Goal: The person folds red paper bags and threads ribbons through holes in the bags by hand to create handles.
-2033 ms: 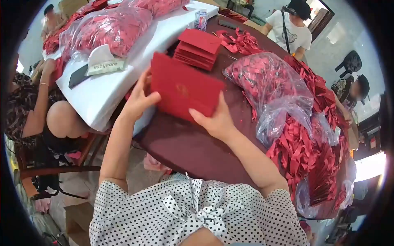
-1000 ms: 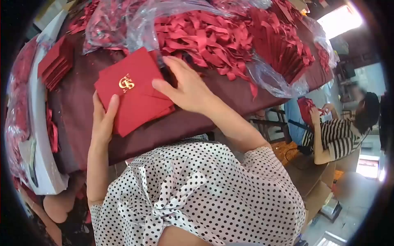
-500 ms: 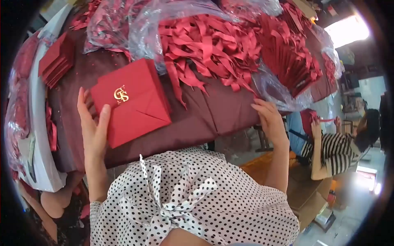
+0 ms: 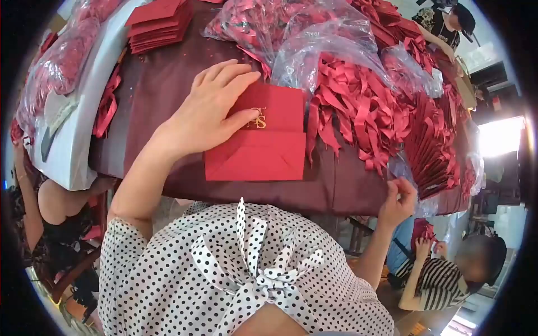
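Note:
A flat red paper gift bag (image 4: 255, 162) with a gold monogram lies on the dark red tablecloth before me. My left hand (image 4: 216, 106) rests on its upper left part, fingers stretched out and thumb across the monogram. My right hand (image 4: 399, 201) is at the table's front edge, fingers curled and thumb against the forefinger; I cannot tell if a small thing is between them. Close beyond that hand are a heap of loose red ribbons (image 4: 364, 112) and a fanned stack of red bags (image 4: 431, 151).
Another stack of red bags (image 4: 159, 25) stands at the back left. Clear plastic sacks (image 4: 330, 42) cover more ribbons. On the left, a white surface (image 4: 84, 129) carries a plastic-wrapped bundle (image 4: 61, 73). A person in stripes (image 4: 440, 280) handles red material at right; others are at far right and left.
My left hand has gone from the bag's left side to lying over its top. The bag now lies straighter. My right hand's fingers have curled in more. The whole view has shifted.

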Demonstrator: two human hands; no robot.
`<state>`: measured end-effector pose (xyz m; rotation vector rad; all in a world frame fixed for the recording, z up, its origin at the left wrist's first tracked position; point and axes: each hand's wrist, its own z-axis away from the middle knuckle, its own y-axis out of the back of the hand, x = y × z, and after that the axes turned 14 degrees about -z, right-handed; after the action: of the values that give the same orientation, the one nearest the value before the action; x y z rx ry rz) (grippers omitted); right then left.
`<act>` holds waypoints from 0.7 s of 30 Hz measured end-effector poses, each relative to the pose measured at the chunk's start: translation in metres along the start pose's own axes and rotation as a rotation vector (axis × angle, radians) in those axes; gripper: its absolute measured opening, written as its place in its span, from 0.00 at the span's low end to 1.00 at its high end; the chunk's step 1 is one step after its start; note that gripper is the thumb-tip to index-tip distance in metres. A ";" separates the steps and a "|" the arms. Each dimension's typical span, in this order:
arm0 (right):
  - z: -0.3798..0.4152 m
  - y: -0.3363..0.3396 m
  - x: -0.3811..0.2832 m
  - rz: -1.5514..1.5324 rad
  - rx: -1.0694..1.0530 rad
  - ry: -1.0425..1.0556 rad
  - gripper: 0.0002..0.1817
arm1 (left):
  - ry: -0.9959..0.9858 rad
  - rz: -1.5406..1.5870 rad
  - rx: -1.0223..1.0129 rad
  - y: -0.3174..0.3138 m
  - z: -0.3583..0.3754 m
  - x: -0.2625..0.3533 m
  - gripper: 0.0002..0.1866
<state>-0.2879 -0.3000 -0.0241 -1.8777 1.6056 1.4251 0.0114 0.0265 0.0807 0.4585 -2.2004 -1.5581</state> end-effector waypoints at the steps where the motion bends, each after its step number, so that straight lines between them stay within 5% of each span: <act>1: -0.003 -0.006 -0.009 0.004 -0.005 0.009 0.14 | -0.028 0.007 0.055 -0.005 -0.006 -0.002 0.29; 4: -0.019 -0.034 -0.060 -0.184 0.028 0.308 0.13 | -0.093 0.036 0.033 -0.017 -0.020 -0.007 0.26; 8: -0.041 -0.093 -0.122 -0.762 -0.213 0.252 0.19 | -0.118 0.127 0.111 -0.034 -0.027 0.000 0.24; 12: -0.057 -0.152 -0.169 -0.814 -0.448 -0.100 0.22 | -0.095 0.148 0.074 -0.029 -0.035 0.004 0.21; 18: -0.054 -0.190 -0.150 -0.879 -0.670 -0.189 0.15 | -0.081 0.323 0.007 -0.029 -0.040 -0.013 0.15; 21: -0.054 -0.190 -0.144 -0.790 -0.667 -0.042 0.09 | 0.063 0.554 -0.140 -0.035 -0.042 -0.018 0.12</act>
<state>-0.0810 -0.1914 0.0476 -2.3807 0.2279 1.6577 0.0493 -0.0099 0.0577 -0.1384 -1.9281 -1.3505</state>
